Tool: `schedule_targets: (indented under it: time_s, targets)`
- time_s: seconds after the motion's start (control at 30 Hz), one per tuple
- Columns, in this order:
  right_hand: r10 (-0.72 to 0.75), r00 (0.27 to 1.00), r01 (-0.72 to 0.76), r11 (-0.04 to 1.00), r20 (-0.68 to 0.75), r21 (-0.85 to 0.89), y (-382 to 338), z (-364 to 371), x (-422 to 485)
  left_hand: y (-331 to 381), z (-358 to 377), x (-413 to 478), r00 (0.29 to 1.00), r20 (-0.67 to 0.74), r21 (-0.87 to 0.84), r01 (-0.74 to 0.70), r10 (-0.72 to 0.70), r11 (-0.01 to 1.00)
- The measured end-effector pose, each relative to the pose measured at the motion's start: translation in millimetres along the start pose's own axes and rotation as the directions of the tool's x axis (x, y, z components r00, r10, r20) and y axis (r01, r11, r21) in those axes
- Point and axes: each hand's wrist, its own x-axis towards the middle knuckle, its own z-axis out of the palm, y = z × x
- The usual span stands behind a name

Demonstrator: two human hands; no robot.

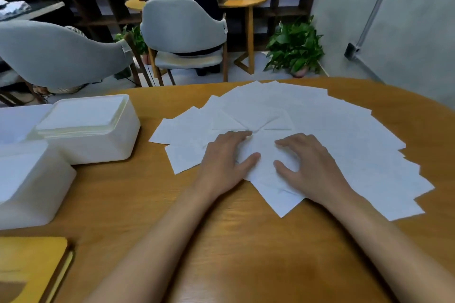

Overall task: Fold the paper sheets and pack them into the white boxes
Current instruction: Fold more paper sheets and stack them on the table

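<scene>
Broadly, the round wooden bench (246, 253) carries a wide fan of white paper sheets (332, 135), overlapped and meeting under the hands. The white boxes (98, 140) stand well apart to its left. The left grip (224, 155) lies flat, its straight fingers pressing the fan's centre. The right grip (310, 162) arches beside it, fingertips on the paper, and neither holds anything. The sheets look thin and slick, so dragging one out would likely pull its neighbours askew or toward the far edge. Which sheet lies uppermost is hard to tell, so a crease could catch two.
</scene>
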Motion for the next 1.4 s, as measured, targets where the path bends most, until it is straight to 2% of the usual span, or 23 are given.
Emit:
schedule_targets:
  time_s: [0.1, 0.23, 0.37, 0.53, 0.67, 0.77, 0.87, 0.93, 1.0, 1.1, 1.23, 1.33, 1.4]
  targets:
    - [-0.021, 1.000, 0.022, 0.999, -0.004, 0.027, -2, 3, -2, -3, 3, -2, 1.000, -0.019, 0.087, -0.014, 0.015, 0.996]
    - [-0.073, 0.997, 0.074, 0.994, -0.004, 0.076, -10, 11, -3, -9, -5, -9, 0.995, -0.093, 0.067, 0.045, -0.039, 0.997]
    - [-0.090, 0.988, 0.111, 0.978, -0.126, 0.175, -13, 13, -1, -11, -9, -15, 0.985, -0.159, -0.062, 0.052, -0.061, 0.997]
    - [-0.069, 0.958, 0.156, 0.939, -0.277, 0.306, -11, 4, 3, -2, -22, -20, 0.983, -0.182, -0.262, -0.066, 0.018, 0.963]
    - [-0.014, 0.975, 0.126, 0.858, -0.222, 0.497, -15, -4, 3, 1, -38, -20, 0.957, -0.289, -0.414, -0.089, -0.038, 0.906]
    - [-0.083, 0.977, 0.194, 0.733, -0.197, 0.652, -17, -8, 1, 1, -44, -19, 0.952, -0.289, -0.538, -0.071, -0.105, 0.840]
    - [-0.157, 0.967, 0.255, 0.598, -0.201, 0.760, -19, -13, 1, 2, -41, -20, 0.947, -0.293, -0.580, -0.065, -0.134, 0.812]
    - [-0.180, 0.972, 0.227, 0.569, -0.150, 0.790, -15, -18, 1, 5, -38, -19, 0.949, -0.285, -0.605, -0.067, -0.138, 0.794]
    - [-0.180, 0.982, 0.162, 0.617, -0.062, 0.770, -11, -23, 1, 11, -33, -18, 0.957, -0.266, -0.612, -0.072, -0.119, 0.787]
    - [-0.145, 0.989, 0.090, 0.701, 0.018, 0.708, -8, -27, 1, 22, -21, -14, 0.968, -0.243, -0.581, -0.091, -0.065, 0.808]
    - [0.021, 0.998, 0.027, 0.732, -0.061, 0.681, 9, -37, 7, 33, 2, -6, 0.964, -0.253, -0.491, -0.053, -0.084, 0.869]
    - [0.133, 0.988, -0.044, 0.724, -0.077, 0.688, 25, -47, 6, 35, 15, -9, 0.994, -0.107, -0.206, -0.054, 0.032, 0.977]
    - [0.147, 0.987, -0.071, 0.758, -0.064, 0.648, 33, -52, 4, 37, 18, -11, 0.995, -0.035, -0.030, -0.093, 0.092, 0.995]
